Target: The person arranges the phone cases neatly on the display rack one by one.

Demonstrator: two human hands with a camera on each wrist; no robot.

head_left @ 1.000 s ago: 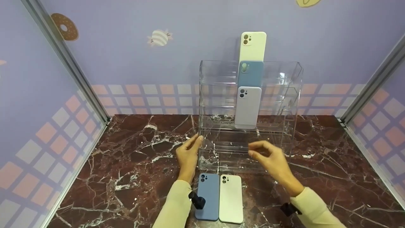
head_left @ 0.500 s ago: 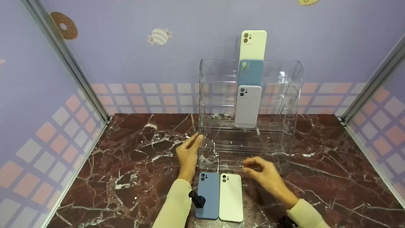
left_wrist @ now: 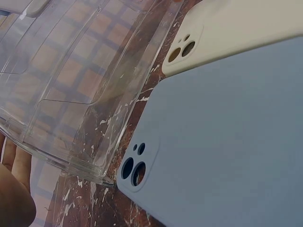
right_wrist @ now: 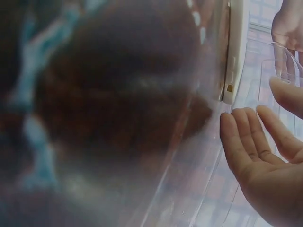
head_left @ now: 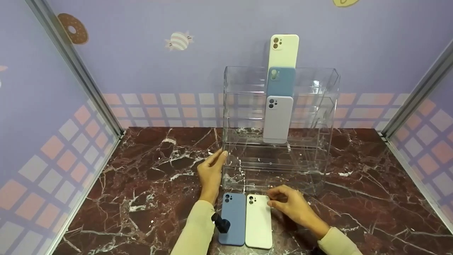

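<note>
My left hand [head_left: 209, 173] rests against the left side of a clear tiered acrylic display stand [head_left: 254, 156]; in the left wrist view its fingers [left_wrist: 21, 168] lie along the stand's side. At the upper right corner of a cream phone case [head_left: 259, 223] is my right hand [head_left: 292, 205], thumb and fingers apart. In the right wrist view, the fingers [right_wrist: 241, 137] are bent loosely, close to the cream case's edge [right_wrist: 235, 71]. A blue phone case [head_left: 233, 212] lies flat just left of the cream one, partly covered by the black wrist camera.
On the stand's tiers, one above another, are a lilac phone case [head_left: 277, 120], a blue-teal case [head_left: 281, 81] and a pale yellow case [head_left: 285, 51]. The stand is on a dark red marbled tabletop [head_left: 152, 187], enclosed by lilac walls [head_left: 141, 63].
My right hand has come down from in front of the stand's lower tier to the cream case's corner. My left hand has stayed at the stand's side.
</note>
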